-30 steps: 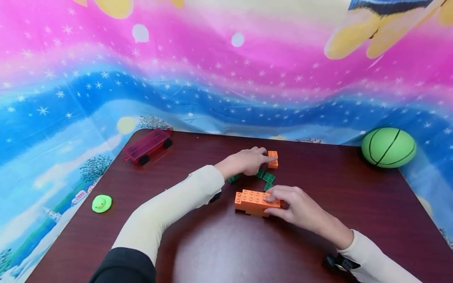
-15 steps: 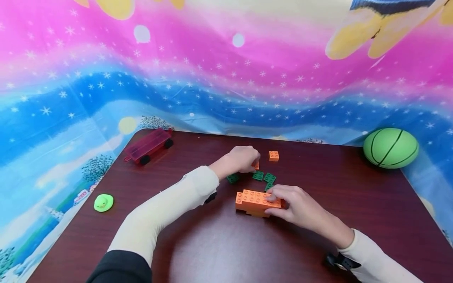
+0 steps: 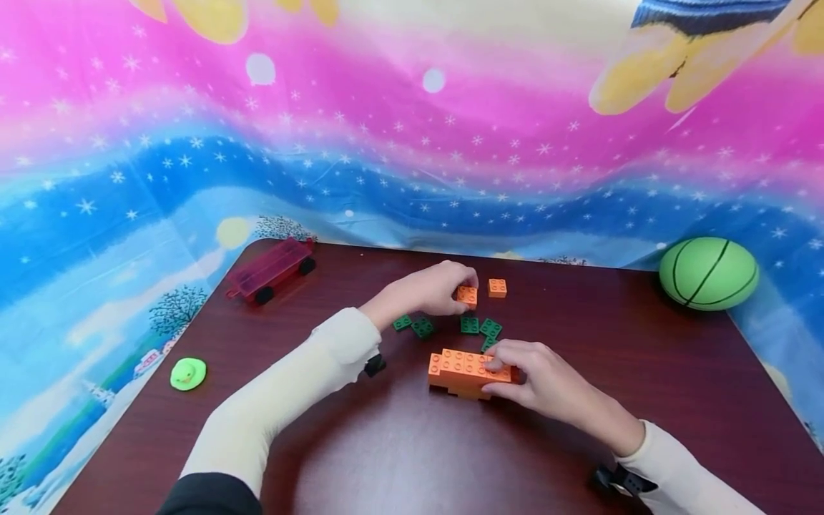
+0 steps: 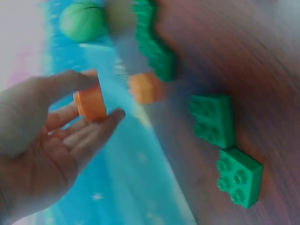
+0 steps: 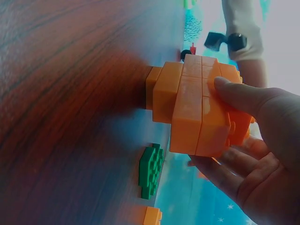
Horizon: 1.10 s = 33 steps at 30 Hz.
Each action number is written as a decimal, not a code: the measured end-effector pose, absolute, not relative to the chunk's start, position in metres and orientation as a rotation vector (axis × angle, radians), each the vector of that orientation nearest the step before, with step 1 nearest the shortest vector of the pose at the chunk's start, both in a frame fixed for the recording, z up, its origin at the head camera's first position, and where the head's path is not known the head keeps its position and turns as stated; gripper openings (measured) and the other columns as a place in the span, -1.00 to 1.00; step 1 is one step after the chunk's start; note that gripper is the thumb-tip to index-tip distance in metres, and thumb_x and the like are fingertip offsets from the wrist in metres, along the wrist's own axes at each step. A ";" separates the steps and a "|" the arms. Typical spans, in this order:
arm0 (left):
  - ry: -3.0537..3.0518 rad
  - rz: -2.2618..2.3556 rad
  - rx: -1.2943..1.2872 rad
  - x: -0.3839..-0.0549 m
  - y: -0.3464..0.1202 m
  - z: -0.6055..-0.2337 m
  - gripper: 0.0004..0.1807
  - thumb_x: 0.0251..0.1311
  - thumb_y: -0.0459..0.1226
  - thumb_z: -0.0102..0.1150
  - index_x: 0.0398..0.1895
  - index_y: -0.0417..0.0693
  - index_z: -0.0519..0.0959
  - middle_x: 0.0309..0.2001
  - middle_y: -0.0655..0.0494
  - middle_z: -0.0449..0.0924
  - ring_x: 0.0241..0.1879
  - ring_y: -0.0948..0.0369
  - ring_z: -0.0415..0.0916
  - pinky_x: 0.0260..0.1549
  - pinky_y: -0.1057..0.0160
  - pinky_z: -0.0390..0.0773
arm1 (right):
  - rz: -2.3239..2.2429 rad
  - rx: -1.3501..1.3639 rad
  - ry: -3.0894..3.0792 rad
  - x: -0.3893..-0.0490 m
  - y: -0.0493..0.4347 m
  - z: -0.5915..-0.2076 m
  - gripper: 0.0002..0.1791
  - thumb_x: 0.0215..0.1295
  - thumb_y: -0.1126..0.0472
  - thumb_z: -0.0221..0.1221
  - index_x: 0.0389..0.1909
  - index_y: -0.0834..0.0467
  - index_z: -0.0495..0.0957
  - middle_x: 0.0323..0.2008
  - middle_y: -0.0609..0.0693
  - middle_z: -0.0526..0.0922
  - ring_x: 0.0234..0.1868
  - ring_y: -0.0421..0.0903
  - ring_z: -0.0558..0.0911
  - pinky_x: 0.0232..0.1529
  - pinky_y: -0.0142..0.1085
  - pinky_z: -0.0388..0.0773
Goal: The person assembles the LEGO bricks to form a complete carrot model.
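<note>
Near the middle of the table, my right hand (image 3: 547,375) grips a stepped block of joined orange toy bricks (image 3: 460,372), thumb on the near side and fingers on the far side. In the right wrist view this orange build (image 5: 187,108) is narrower at its base. Farther back, my left hand (image 3: 434,288) pinches a small orange brick (image 3: 468,297), which the left wrist view (image 4: 93,102) shows between thumb and fingers. Another orange brick (image 3: 497,287) lies just right of it. Several green bricks (image 3: 423,327) lie between the two hands, some of them touching.
A clear red toy wagon (image 3: 273,270) with black wheels stands at the back left. A green rubber duck (image 3: 188,373) sits near the left edge. At the back right corner is a green ball (image 3: 709,273). A printed cloth (image 3: 386,157) hangs behind the table.
My left hand has drawn back leftward from the two orange bricks, pinching one and lifting it from the table. My right hand keeps its grip on the orange build.
</note>
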<state>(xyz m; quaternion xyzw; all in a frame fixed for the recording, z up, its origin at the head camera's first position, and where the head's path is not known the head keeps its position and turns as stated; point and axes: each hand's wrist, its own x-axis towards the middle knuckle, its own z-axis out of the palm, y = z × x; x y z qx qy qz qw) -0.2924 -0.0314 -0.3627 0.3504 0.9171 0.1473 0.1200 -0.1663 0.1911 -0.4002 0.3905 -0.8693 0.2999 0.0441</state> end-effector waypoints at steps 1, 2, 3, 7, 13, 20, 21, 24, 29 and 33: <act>2.653 0.482 1.061 -0.288 -0.036 -0.358 -0.57 0.36 -0.15 0.28 0.24 -0.04 0.51 0.03 0.10 0.59 -0.11 0.16 0.52 -0.07 0.23 0.54 | 0.923 1.203 -2.655 -0.167 0.191 -0.400 -0.70 0.10 0.16 0.53 -0.32 -0.08 0.56 -0.15 -0.17 0.75 -0.26 -0.37 0.61 -0.25 -0.41 0.66; 2.629 0.529 1.091 -0.282 -0.041 -0.354 -0.56 0.37 -0.14 0.27 0.25 -0.05 0.51 0.05 0.10 0.58 -0.10 0.15 0.53 -0.07 0.23 0.54 | 0.929 1.213 -2.652 -0.168 0.191 -0.399 -0.71 0.10 0.16 0.53 -0.32 -0.08 0.57 -0.15 -0.17 0.75 -0.27 -0.37 0.61 -0.25 -0.41 0.66; 2.607 0.575 1.118 -0.275 -0.045 -0.350 -0.56 0.37 -0.14 0.27 0.25 -0.05 0.52 0.05 0.10 0.58 -0.10 0.15 0.54 -0.06 0.24 0.55 | 0.937 1.223 -2.647 -0.168 0.190 -0.399 -0.72 0.10 0.16 0.53 -0.32 -0.07 0.57 -0.16 -0.17 0.75 -0.28 -0.37 0.61 -0.25 -0.42 0.66; 2.532 0.732 1.224 -0.247 -0.058 -0.343 -0.59 0.33 -0.17 0.32 0.18 -0.10 0.56 0.01 0.10 0.62 -0.13 0.24 0.59 -0.04 0.27 0.63 | 0.950 1.242 -2.615 -0.168 0.190 -0.400 -0.72 0.08 0.17 0.54 -0.33 -0.07 0.59 -0.19 -0.17 0.77 -0.31 -0.38 0.60 -0.29 -0.44 0.65; 2.454 0.859 1.327 -0.214 -0.069 -0.345 -0.59 0.28 -0.23 0.37 0.15 -0.16 0.61 0.04 0.09 0.71 -0.07 0.30 0.67 -0.03 0.37 0.67 | 0.942 1.250 -2.599 -0.169 0.190 -0.399 -0.72 0.08 0.17 0.54 -0.36 -0.06 0.58 -0.28 -0.20 0.75 -0.41 -0.40 0.53 -0.38 -0.46 0.58; 2.483 0.799 1.314 -0.196 -0.074 -0.351 -0.56 0.29 -0.21 0.38 0.20 -0.14 0.63 0.09 0.10 0.72 -0.01 0.28 0.65 0.03 0.29 0.66 | 0.955 1.266 -2.604 -0.169 0.188 -0.399 -0.72 0.09 0.16 0.54 -0.35 -0.06 0.58 -0.23 -0.17 0.77 -0.37 -0.39 0.57 -0.33 -0.45 0.63; 2.484 0.799 1.320 -0.195 -0.074 -0.352 -0.56 0.28 -0.21 0.38 0.20 -0.14 0.63 0.09 0.09 0.72 -0.02 0.28 0.65 0.03 0.29 0.66 | 0.956 1.268 -2.605 -0.169 0.188 -0.400 -0.72 0.09 0.16 0.54 -0.36 -0.07 0.58 -0.22 -0.17 0.78 -0.36 -0.39 0.58 -0.31 -0.45 0.65; 2.501 0.783 1.317 -0.194 -0.074 -0.353 -0.55 0.27 -0.20 0.39 0.20 -0.11 0.64 0.10 0.09 0.72 0.00 0.28 0.66 0.03 0.35 0.64 | 0.965 1.273 -2.610 -0.169 0.188 -0.401 -0.72 0.10 0.16 0.53 -0.37 -0.07 0.57 -0.21 -0.17 0.78 -0.35 -0.39 0.59 -0.29 -0.44 0.66; 2.513 0.798 1.298 -0.196 -0.075 -0.353 -0.57 0.27 -0.20 0.40 0.19 -0.08 0.65 0.09 0.10 0.73 0.00 0.28 0.68 0.03 0.36 0.64 | 0.966 1.283 -2.591 -0.172 0.188 -0.400 -0.73 0.09 0.15 0.54 -0.36 -0.06 0.58 -0.27 -0.21 0.75 -0.39 -0.39 0.54 -0.34 -0.44 0.61; 2.507 0.795 1.337 -0.197 -0.075 -0.354 -0.58 0.28 -0.21 0.38 0.19 -0.10 0.65 0.05 0.10 0.74 -0.04 0.30 0.68 0.00 0.36 0.65 | 0.968 1.285 -2.584 -0.174 0.188 -0.399 -0.73 0.09 0.15 0.54 -0.33 -0.06 0.61 -0.29 -0.22 0.74 -0.40 -0.39 0.53 -0.35 -0.44 0.59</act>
